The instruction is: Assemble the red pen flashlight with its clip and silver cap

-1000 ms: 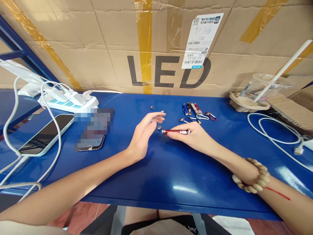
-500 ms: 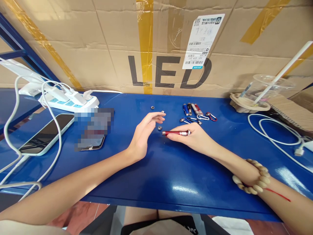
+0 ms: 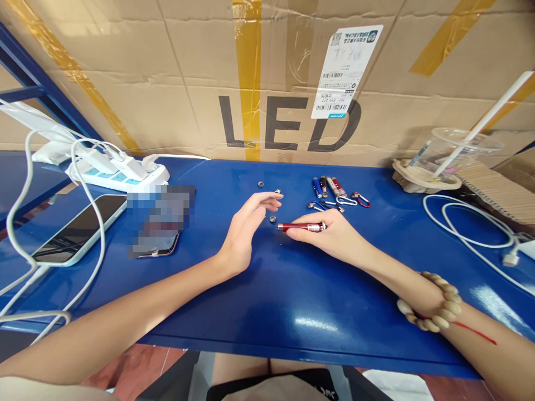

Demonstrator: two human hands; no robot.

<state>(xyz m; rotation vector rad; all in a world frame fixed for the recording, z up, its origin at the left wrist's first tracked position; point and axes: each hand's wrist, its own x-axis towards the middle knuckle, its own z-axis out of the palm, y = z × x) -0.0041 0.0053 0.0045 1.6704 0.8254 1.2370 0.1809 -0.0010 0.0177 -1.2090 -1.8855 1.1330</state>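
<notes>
My right hand [image 3: 334, 234] is closed around a slim red pocket flashlight [image 3: 303, 227], its silver end pointing left. My left hand [image 3: 247, 223] is open, its fingers stretched to the right with the palm turned inward. Close to its thumb lies a small round metal cap [image 3: 273, 219], just off the flashlight's end. A second small cap [image 3: 261, 184] sits farther back on the blue table [image 3: 267, 312]. Something tiny and silvery [image 3: 277, 191] shows at my left fingertips; whether they touch it I cannot tell.
Several small flashlights [image 3: 330, 186] and carabiner clips [image 3: 346, 201] lie behind my right hand. At left are phones [image 3: 81, 229], a power strip [image 3: 108, 174] and looping cables. A cup holder [image 3: 426, 177] and white cable [image 3: 472, 225] are at right. A large cardboard box [image 3: 188, 72] stands behind.
</notes>
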